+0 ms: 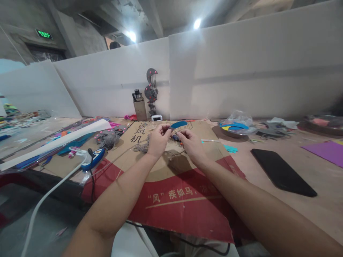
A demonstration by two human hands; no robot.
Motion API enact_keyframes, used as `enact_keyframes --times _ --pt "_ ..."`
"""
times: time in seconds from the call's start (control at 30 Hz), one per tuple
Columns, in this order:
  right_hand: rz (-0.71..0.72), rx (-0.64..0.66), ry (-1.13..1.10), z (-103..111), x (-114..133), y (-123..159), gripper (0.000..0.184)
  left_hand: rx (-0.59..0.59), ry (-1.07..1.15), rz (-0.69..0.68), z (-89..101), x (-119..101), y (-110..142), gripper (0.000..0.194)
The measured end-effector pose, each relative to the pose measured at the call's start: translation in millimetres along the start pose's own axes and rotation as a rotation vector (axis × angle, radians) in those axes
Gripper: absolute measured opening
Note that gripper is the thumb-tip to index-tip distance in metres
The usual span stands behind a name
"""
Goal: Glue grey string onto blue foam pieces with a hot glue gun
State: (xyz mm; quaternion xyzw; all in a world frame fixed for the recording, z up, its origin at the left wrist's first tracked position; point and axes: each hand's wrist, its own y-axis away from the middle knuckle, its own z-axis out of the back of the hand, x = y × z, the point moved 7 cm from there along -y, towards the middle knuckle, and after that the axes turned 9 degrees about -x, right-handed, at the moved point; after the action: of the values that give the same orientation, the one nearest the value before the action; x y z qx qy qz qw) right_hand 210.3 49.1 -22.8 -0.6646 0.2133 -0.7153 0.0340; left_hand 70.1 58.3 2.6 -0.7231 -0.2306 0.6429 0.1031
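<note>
Head view: the left hand (158, 140) has its grip on a blue curved piece (179, 125) above the cardboard (171, 175), likely to steady it; the right hand (190, 143) bends in close, its grip too small to tell.

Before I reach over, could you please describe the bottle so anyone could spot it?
Start at the white partition behind the table. Near its foot, just left of the pink-dotted gray crescents, stands the bottle, set apart by its dark looped cap.
</note>
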Motion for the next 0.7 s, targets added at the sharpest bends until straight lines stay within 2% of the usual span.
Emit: enact_keyframes --times 0.17,0.23,0.37,0.43,0.53,0.6,0.7 --pt "0.017 0.020 -0.069 -1.0 7.2 4.0 0.030 -0.021 -0.061 -0.089 4.1 -5.8 -0.5 0.016" --pt "0.062 0.059 -0.100 -3.6 15.1 8.6 0.028 -0.014 -0.049 -0.086 4.0 -6.9 -0.3 0.016" --pt "0.294 0.161 -0.062 -10.3 42.6 24.0 0.024 0.001 0.145 0.064 0.9 -2.0 -0.7 0.019" --pt "0.356 0.166 0.006 -9.5 50.0 26.4 0.029 0.004 0.279 0.171 -1.6 1.5 -0.9 0.021" --pt "0.309 0.071 0.148 4.5 43.9 11.7 0.034 0.005 0.412 0.272 -3.4 2.7 -1.1 0.019" --pt "0.290 -0.005 0.337 18.2 32.8 -4.2 0.032 0.002 0.464 0.294 -2.4 1.7 -1.6 0.017" --pt "0.207 0.041 0.698 28.9 1.5 -23.0 0.028 0.004 0.504 0.307 -0.1 0.8 -2.3 0.015"
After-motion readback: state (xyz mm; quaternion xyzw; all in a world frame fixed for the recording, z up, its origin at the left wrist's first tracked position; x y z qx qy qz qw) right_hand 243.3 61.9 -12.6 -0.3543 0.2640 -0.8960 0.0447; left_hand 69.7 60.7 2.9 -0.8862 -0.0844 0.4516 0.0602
